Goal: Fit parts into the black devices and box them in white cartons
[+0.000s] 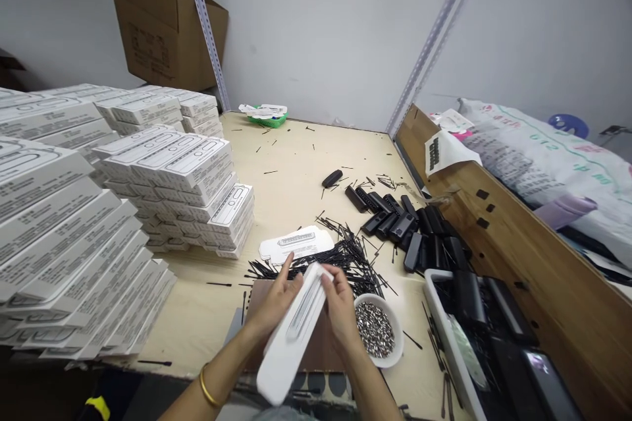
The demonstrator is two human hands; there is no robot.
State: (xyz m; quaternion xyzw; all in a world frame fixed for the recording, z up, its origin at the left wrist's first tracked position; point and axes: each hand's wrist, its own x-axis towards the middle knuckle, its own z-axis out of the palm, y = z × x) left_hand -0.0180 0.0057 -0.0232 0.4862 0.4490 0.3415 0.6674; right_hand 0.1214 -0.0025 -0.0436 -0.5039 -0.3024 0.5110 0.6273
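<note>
A long white carton (296,335) with a printed outline of a slim device is held tilted in front of me. My right hand (342,306) grips its upper right edge, thumb on the front near the top. My left hand (279,299) holds its left edge, with the index finger pointing outward and the other fingers partly hidden. A brown board (323,345) lies beneath. Just beyond the hands rests a flat white carton (303,243) beside a heap of thin black sticks (353,253). Close to my right hand stands a white bowl (399,342) of small shiny metal pieces (375,329).
Stacked printed white boxes (197,164) fill the left side. To the right lie several black devices (390,217), a white bin (439,329) of larger black cases and a wooden side board (518,236). A green tray (269,121) sits at the back.
</note>
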